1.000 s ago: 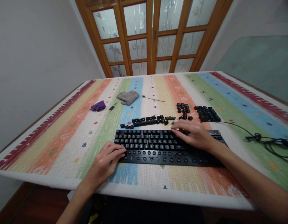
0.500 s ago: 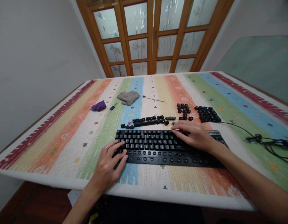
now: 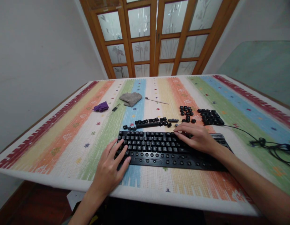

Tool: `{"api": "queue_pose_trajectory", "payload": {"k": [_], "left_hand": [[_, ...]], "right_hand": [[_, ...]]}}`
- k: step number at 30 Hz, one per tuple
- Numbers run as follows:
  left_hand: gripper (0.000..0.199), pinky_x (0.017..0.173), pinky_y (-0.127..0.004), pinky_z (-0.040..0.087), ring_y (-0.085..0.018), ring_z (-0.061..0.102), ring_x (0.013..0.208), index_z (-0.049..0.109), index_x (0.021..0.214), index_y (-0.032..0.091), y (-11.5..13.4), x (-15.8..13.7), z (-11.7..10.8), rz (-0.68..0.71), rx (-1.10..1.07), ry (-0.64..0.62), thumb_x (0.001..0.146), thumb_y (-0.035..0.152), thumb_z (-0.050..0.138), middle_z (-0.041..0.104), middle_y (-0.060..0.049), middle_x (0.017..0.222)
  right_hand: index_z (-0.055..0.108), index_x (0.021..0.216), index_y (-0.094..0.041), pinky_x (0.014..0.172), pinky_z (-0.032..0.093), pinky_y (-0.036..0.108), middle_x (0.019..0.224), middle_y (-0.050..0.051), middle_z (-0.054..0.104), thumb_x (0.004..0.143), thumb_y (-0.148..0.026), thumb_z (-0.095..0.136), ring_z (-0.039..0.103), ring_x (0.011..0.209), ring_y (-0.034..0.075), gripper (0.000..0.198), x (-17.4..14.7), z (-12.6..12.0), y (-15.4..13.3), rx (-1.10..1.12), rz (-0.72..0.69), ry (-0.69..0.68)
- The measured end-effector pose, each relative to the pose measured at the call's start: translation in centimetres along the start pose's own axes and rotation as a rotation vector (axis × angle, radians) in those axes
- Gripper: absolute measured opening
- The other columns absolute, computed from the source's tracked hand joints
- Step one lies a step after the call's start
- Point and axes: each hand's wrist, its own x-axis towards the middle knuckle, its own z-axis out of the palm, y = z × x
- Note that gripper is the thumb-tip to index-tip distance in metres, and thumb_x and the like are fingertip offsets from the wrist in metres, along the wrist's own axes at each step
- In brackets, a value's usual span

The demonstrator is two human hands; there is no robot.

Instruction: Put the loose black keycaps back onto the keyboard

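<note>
A black keyboard (image 3: pixel 156 149) lies flat near the front edge of a striped tablecloth (image 3: pixel 67 150), its lower rows bare of keycaps. The person's left hand (image 3: pixel 113 162) rests spread and open on its left end; the right hand (image 3: pixel 195 137) bends over the upper right keys, and whether its fingers grip anything cannot be told. Loose keycaps (image 3: pixel 212 117) lie beyond, then a thin brush (image 3: pixel 157 100), grey cloth (image 3: pixel 130 99) and crumpled purple cloth (image 3: pixel 101 107).
</note>
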Motion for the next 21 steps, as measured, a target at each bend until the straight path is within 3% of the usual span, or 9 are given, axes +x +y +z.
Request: {"api": "queue_pose_trajectory", "payload": {"k": [6, 10, 16, 21], "left_hand": [[0.020, 0.101, -0.056, 0.051, -0.033, 0.052, 0.128, 0.064, 0.113, 0.015, 0.2, 0.3, -0.9, -0.049, -0.032, 0.136, 0.093, 0.014, 0.061, 0.062, -0.015, 0.126], [0.008, 0.099, -0.056, 0.052, -0.033, 0.052, 0.127, 0.066, 0.098, 0.016, 0.4, 0.2, -1.1, -0.059, -0.053, 0.134, 0.093, 0.013, 0.061, 0.062, -0.013, 0.125], [0.023, 0.100, -0.058, 0.051, -0.034, 0.050, 0.128, 0.063, 0.116, 0.016, 0.8, 0.6, -1.0, -0.050, -0.021, 0.112, 0.094, 0.016, 0.060, 0.060, -0.015, 0.128], [0.031, 0.102, -0.060, 0.049, -0.037, 0.046, 0.133, 0.059, 0.127, 0.016, 1.2, 0.6, -0.1, -0.022, 0.003, 0.006, 0.096, 0.023, 0.058, 0.057, -0.017, 0.135]], "right_hand": [[0.069, 0.090, -0.018, 0.072, 0.055, 0.030, 0.086, 0.006, 0.074, 0.094, -0.020, 0.056, 0.070, 0.079, 0.017, 0.014, 0.0, -0.1, -0.1, -0.004, 0.013, -0.001], [0.070, 0.090, -0.019, 0.071, 0.055, 0.031, 0.086, 0.006, 0.074, 0.094, -0.021, 0.056, 0.070, 0.078, 0.018, 0.015, 0.0, -0.1, -0.1, 0.010, 0.027, -0.011], [0.071, 0.091, -0.021, 0.073, 0.057, 0.033, 0.088, 0.006, 0.075, 0.094, -0.023, 0.055, 0.071, 0.081, 0.019, 0.017, 0.1, -0.3, -0.2, 0.010, 0.048, -0.017], [0.071, 0.090, -0.019, 0.072, 0.057, 0.032, 0.086, 0.006, 0.074, 0.094, -0.022, 0.055, 0.071, 0.079, 0.018, 0.016, 0.1, -0.4, -0.3, 0.014, 0.037, -0.012]]}}
